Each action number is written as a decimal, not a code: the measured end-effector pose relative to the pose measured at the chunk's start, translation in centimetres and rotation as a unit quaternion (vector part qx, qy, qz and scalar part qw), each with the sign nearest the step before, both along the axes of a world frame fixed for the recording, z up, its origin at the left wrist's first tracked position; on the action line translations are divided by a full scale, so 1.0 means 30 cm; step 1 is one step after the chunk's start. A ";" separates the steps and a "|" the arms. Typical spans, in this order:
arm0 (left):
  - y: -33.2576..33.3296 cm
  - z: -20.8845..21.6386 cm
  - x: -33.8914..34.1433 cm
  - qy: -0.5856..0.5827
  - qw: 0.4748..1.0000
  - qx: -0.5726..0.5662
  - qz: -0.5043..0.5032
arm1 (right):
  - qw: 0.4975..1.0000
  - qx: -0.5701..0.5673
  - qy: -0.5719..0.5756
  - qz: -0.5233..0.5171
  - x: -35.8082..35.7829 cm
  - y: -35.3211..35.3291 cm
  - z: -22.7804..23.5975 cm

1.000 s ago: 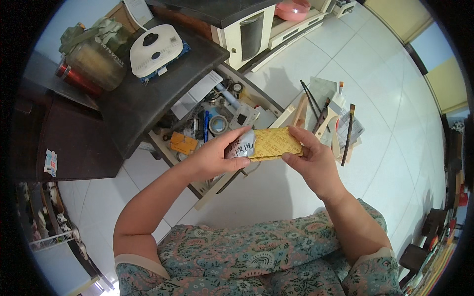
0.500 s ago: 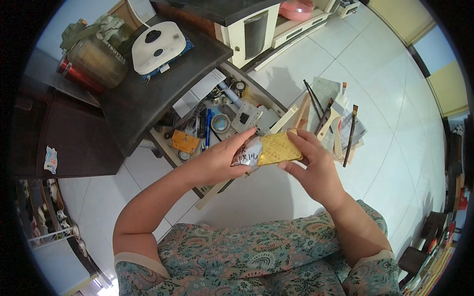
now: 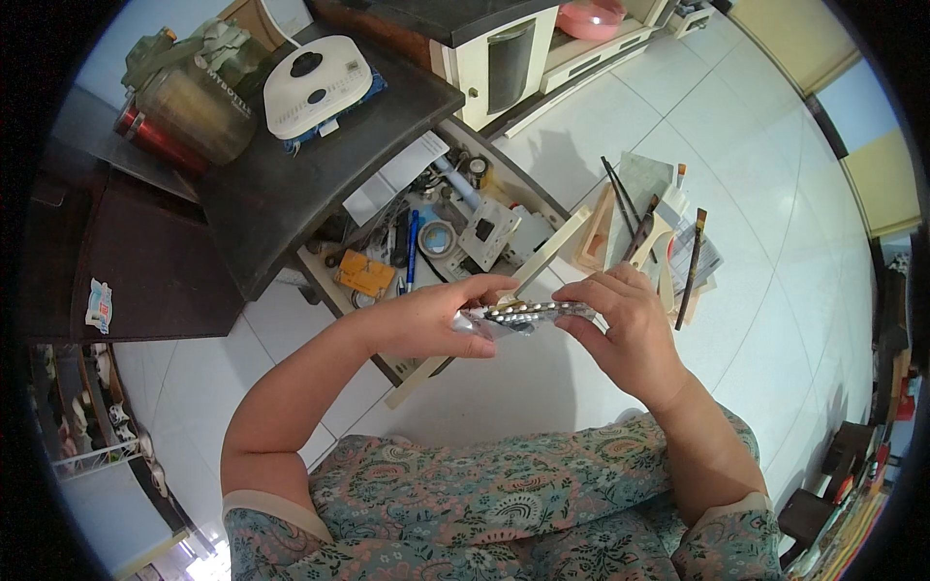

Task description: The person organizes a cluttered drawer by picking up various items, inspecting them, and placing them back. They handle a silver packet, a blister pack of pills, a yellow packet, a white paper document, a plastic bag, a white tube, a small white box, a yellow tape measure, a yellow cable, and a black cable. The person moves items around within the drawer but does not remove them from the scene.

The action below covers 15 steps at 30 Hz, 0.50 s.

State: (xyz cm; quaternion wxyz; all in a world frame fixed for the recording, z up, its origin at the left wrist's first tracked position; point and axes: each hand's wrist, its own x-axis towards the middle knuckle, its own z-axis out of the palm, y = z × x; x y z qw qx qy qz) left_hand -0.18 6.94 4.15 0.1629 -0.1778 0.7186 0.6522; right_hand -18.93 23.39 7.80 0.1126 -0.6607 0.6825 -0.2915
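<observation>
Between my two hands, above the front of an open drawer (image 3: 554,254), is a stack of pill blister packs (image 3: 542,311). It is turned nearly edge-on, and rows of white pills show. A crinkled clear plastic bag (image 3: 481,322) wraps its left end, where my left hand (image 3: 418,321) closes its thumb and fingers round it. My right hand (image 3: 635,334) pinches the packs' right end. Inside the drawer lie a tape roll (image 3: 437,238), a blue pen (image 3: 413,250), an orange packet (image 3: 365,275), a white switch plate (image 3: 484,232) and other small items.
On the dark cabinet top (image 3: 407,116) are a white rounded device (image 3: 318,85) and a large jar (image 3: 199,111). Right of the drawer, paintbrushes (image 3: 692,266), boards (image 3: 593,228) and papers lie in a pile on the tiled floor (image 3: 765,223). A pink basin (image 3: 591,17) sits on a far shelf.
The blister packs have tipped from showing their flat gold face to showing their edge and white pills. Both hands keep their hold and have turned slightly.
</observation>
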 end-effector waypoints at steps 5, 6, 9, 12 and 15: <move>-0.012 0.015 0.009 -0.027 0.993 -0.083 -0.077 | 0.999 0.036 0.001 0.007 0.013 0.005 -0.004; -0.014 0.022 0.008 -0.031 0.993 -0.076 -0.084 | 0.999 0.035 0.003 0.010 0.016 0.006 -0.002; -0.016 0.036 0.006 -0.043 0.993 -0.061 -0.094 | 0.999 0.042 0.014 0.029 0.010 0.007 0.006; -0.020 0.030 0.011 -0.037 0.995 -0.058 -0.078 | 0.998 0.044 0.030 0.033 0.014 0.010 0.011; -0.023 0.003 0.020 -0.016 0.997 -0.049 -0.061 | 0.998 0.049 0.035 0.031 0.015 0.016 0.018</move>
